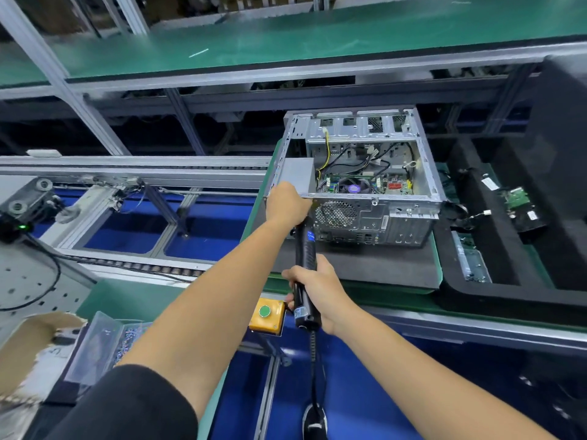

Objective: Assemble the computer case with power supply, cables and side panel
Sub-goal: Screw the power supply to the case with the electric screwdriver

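An open silver computer case (409,214) lies on a black foam pad (381,265), its open side up. Inside I see a motherboard (365,185) with loose cables and a grey power supply (297,176) at the left end. My left hand (286,203) presses on the case's near left corner, by the power supply. My right hand (317,290) grips a black electric screwdriver (305,268), whose tip points at the case's rear panel beside my left hand. The tip itself is hidden behind that hand.
A yellow box with a green button (266,315) sits on the bench edge below the screwdriver. A clear bag of screws (104,347) lies at the lower left. Black foam trays (508,249) with parts stand right of the case. A conveyor rail (133,173) runs left.
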